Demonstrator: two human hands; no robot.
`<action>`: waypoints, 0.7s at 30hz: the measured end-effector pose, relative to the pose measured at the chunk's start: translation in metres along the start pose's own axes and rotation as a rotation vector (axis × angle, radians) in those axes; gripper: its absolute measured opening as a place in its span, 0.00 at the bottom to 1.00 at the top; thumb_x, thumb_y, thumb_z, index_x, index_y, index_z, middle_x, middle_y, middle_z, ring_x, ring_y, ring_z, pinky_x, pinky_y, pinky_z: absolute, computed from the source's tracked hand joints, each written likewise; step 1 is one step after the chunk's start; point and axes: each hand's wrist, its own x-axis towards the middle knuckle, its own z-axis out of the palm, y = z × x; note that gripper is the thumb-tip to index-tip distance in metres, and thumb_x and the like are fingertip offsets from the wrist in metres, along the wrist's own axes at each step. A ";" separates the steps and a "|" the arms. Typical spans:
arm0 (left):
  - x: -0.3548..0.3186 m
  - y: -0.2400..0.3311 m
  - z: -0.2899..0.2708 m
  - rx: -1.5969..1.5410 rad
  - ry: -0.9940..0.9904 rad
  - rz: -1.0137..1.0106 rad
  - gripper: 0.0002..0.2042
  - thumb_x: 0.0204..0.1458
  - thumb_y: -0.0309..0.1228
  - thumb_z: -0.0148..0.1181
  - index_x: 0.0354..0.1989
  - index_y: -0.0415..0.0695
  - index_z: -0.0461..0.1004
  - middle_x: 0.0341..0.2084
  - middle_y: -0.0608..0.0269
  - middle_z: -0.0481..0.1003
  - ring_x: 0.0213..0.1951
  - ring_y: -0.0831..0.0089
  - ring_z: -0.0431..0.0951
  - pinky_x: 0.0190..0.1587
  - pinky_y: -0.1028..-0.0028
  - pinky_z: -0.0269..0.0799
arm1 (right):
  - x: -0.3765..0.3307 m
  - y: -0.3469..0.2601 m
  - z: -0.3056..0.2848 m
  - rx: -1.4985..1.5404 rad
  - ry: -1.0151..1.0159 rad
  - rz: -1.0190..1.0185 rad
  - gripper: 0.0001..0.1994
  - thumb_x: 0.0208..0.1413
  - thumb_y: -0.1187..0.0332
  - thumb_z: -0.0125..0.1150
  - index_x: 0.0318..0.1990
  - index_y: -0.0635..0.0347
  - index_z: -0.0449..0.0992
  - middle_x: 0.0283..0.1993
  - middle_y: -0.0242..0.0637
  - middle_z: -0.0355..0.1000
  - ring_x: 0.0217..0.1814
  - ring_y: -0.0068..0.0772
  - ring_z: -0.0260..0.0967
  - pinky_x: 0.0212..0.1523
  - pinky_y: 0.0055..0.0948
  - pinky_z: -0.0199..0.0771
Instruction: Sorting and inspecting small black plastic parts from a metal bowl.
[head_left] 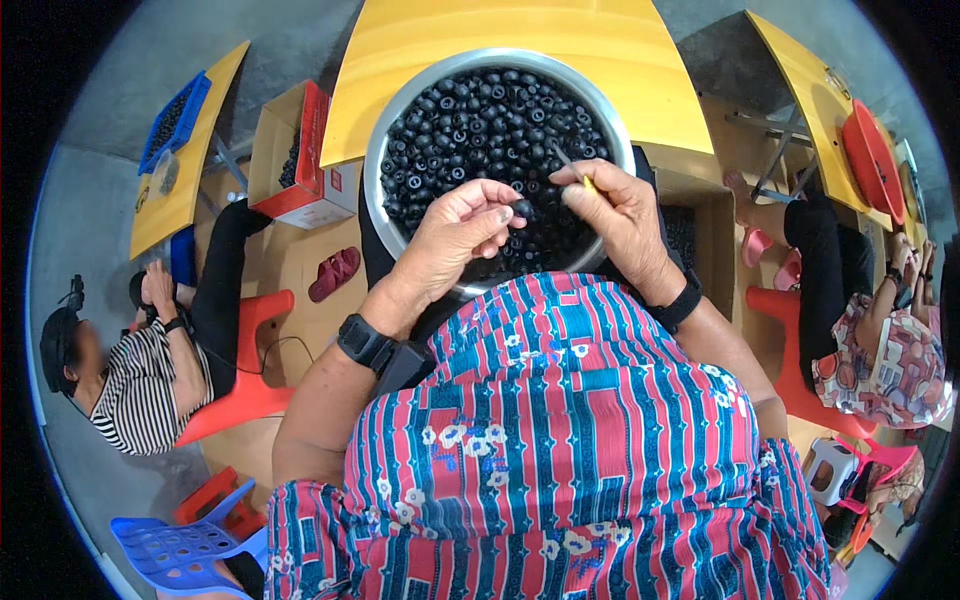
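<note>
A wide steel bowl [374, 180] sits in front of me, filled with small round black plastic-looking pieces [480, 130], several with a hole or ring on one face. Over its near side, my left hand [462, 228] is closed, pinching one black round piece [522, 208] between thumb and fingers. To its right, my right hand [622, 208] is closed around a small thin tool [562, 153] with a grey metal tip and a bit of yellow at the grip. The tip points up and left over the bowl, apart from the pinched piece. Its exact kind is unclear.
A yellow table [500, 25] stands beyond the bowl. To the left are a red-and-white carton [312, 205] and maroon slippers [334, 273]; a cardboard box [712, 215] is at right. People sit at yellow tables on both sides. A blue chair [180, 555] is behind left.
</note>
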 end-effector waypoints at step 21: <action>-0.003 -0.024 0.012 -0.326 -0.127 -0.070 0.14 0.62 0.40 0.51 0.49 0.45 0.70 0.34 0.72 0.72 0.31 0.84 0.68 0.34 0.82 0.64 | -0.001 0.003 0.011 -0.127 -0.182 -0.108 0.13 0.47 0.72 0.68 0.42 0.63 0.78 0.37 0.38 0.76 0.40 0.30 0.73 0.43 0.26 0.71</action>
